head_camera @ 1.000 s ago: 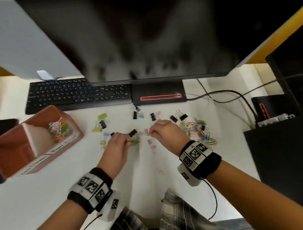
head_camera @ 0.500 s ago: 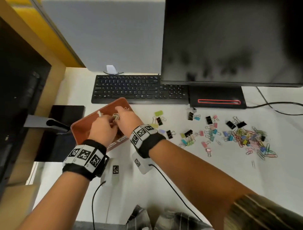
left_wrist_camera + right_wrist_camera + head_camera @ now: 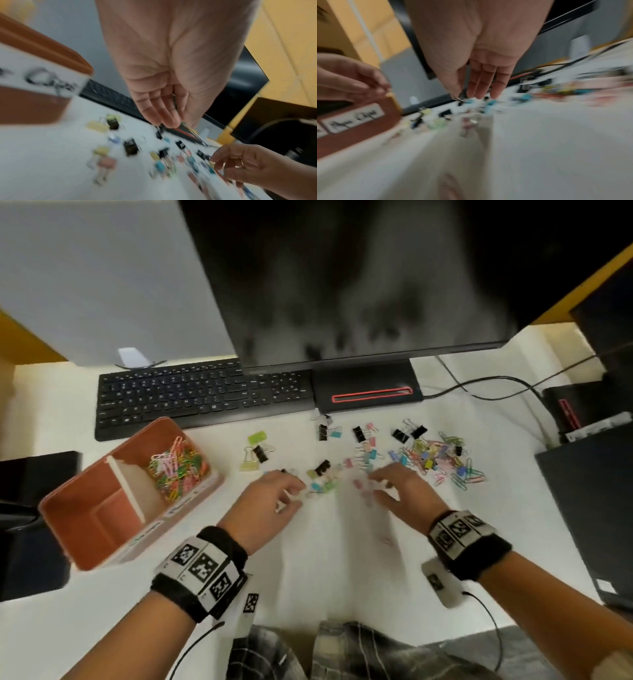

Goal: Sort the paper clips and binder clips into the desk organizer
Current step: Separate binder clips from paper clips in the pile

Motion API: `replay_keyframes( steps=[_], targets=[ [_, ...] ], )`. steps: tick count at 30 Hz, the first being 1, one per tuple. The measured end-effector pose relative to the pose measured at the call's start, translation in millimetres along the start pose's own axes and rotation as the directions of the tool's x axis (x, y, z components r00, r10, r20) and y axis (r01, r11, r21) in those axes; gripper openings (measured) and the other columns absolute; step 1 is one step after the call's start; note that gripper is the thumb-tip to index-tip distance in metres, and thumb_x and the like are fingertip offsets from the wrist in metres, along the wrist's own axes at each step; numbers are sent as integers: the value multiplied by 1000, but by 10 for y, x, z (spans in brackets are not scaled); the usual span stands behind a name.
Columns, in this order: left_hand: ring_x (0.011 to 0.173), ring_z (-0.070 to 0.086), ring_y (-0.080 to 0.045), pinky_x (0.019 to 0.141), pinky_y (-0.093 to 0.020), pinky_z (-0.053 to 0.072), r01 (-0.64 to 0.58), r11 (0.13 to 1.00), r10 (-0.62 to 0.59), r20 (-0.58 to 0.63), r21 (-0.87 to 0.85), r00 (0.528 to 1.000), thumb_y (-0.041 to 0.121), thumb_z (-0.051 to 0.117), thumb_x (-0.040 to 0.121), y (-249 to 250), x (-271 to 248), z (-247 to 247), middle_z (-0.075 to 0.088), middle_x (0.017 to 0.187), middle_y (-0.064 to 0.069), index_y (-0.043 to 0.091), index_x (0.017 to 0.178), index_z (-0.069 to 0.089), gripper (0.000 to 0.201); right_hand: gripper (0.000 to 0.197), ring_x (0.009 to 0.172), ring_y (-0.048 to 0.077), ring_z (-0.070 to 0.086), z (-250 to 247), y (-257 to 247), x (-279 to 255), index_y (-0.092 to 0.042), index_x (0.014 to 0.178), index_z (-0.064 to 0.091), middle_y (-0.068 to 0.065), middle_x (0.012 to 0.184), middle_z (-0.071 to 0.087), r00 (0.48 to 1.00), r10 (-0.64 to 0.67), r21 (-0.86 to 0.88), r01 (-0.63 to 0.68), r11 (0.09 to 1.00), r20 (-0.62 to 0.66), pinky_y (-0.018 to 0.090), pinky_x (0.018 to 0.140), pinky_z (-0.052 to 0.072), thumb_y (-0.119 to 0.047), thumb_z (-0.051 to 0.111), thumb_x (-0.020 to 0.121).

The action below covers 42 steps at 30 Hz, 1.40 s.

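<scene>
The terracotta desk organizer (image 3: 85, 474) stands at the left, with coloured paper clips (image 3: 178, 470) in its back right compartment. Loose binder clips (image 3: 322, 467) and a heap of paper clips (image 3: 442, 463) lie scattered before the monitor. Both hands hover low over the scatter, blurred by motion. My left hand (image 3: 298, 491) has straight fingers (image 3: 168, 119) and I see nothing in it. My right hand (image 3: 373, 484) pinches a small clip (image 3: 459, 99) with silver wire ends between thumb and forefinger. I cannot tell the clip's type.
A black keyboard (image 3: 191, 395) and the monitor base (image 3: 366, 392) lie behind the clips. Cables (image 3: 496, 381) run to the right. A black box (image 3: 589, 491) stands at the right edge and a dark object (image 3: 34, 474) left of the organizer.
Half a second ago both hands were at the organizer on the left. They have now swung right, back over the scattered clips in the middle of the desk.
</scene>
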<state>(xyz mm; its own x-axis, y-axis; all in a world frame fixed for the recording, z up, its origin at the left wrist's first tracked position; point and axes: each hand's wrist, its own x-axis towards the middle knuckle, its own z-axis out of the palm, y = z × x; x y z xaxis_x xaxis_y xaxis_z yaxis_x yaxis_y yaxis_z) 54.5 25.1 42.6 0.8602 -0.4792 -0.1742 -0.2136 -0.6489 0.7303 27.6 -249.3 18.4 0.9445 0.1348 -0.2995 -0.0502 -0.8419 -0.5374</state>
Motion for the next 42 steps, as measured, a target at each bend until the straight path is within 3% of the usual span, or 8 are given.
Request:
replay_keyframes(
  steps=[5,12,17,25,31,34,38,42],
  targets=[
    [77,48,-2,69,-10,35,-84,996,74,314,17,947,21,60,85,336,240,856,51,96,9,22,107,59,22,35,106,26,56,-236,975,-493,-20,114,61,5,119,53,963,268,-130,-269,954,-20,35,90,47,-29,69,81],
    [103,47,-13,89,-21,37,-133,981,42,519,140,854,18,58,86,607,433,1532,49,113,1,17,113,57,26,25,95,28,59,-208,1353,-459,-9,104,67,11,107,59,976,205,31,-204,979,-69,25,83,41,-12,70,79],
    [99,52,-15,82,-14,32,-119,971,15,443,206,896,14,51,91,610,504,1645,52,112,-2,14,109,59,19,17,95,28,62,-247,1394,-319,-7,98,70,13,100,69,988,153,59,-150,987,-38,30,86,46,-4,62,83],
    [98,50,-19,83,-27,42,-70,955,-44,373,287,927,22,53,90,605,562,1628,55,99,-4,10,92,61,14,16,92,24,60,-368,1368,-286,-8,99,67,10,97,66,984,94,1,-95,995,148,26,80,43,-12,55,89],
    [57,54,-11,52,-17,46,-265,895,130,358,359,924,14,78,61,567,520,1671,53,63,9,24,65,49,30,13,87,16,53,-372,1365,-198,-10,98,63,8,100,63,973,19,8,-22,1000,229,22,79,42,-13,52,91],
    [66,61,-20,66,-25,52,-198,915,127,215,351,968,13,65,76,614,670,1593,62,73,1,19,82,59,11,15,84,12,54,-430,1303,-73,-15,102,62,1,98,63,985,2,56,-11,998,172,22,77,43,-16,52,91],
    [91,60,-28,86,-38,47,-21,939,8,40,343,999,13,59,85,706,1029,1467,67,98,-6,15,112,60,27,27,86,19,61,-539,1160,199,-16,116,59,3,97,67,999,-2,95,-2,996,50,31,82,50,-16,56,89],
    [102,55,-23,91,-36,39,56,901,-92,63,430,994,26,54,89,670,1313,1440,65,106,1,24,117,57,28,34,98,26,62,-556,1135,464,-19,123,54,7,104,69,996,80,-1,-80,997,39,40,84,53,-21,54,88]
  ],
)
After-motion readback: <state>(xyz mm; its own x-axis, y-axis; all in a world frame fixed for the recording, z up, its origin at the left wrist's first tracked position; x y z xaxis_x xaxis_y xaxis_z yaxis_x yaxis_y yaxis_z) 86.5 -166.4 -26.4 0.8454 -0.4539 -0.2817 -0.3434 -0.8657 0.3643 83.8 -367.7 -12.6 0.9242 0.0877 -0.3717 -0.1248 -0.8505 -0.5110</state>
